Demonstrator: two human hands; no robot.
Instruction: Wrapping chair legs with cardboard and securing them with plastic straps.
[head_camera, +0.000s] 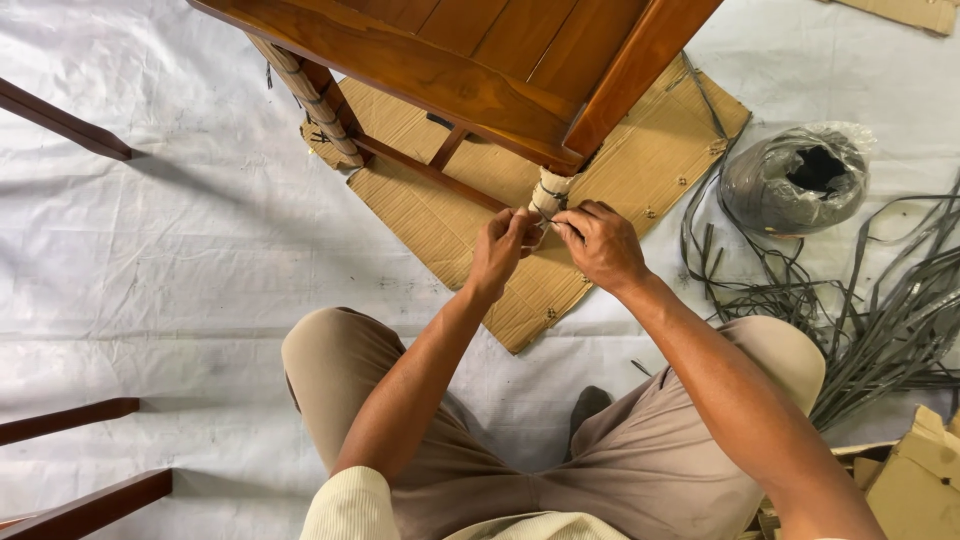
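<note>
A brown wooden chair (480, 60) stands on a sheet of cardboard (640, 170) in front of me. Its near leg (550, 190) is wrapped in pale woven strips. My left hand (503, 250) and my right hand (600, 245) meet just below that leg, fingers pinched on a thin strip at the wrapped leg. A far leg (315, 100) also carries pale wrapping. My knees in beige trousers sit on either side below my arms.
A grey roll of strip material in clear plastic (798, 178) lies at the right, with loose grey strips (880, 320) spread beside it. Cardboard scraps (920, 480) sit at the lower right. Dark wooden pieces (70, 125) lie at the left on the white floor sheet (180, 260).
</note>
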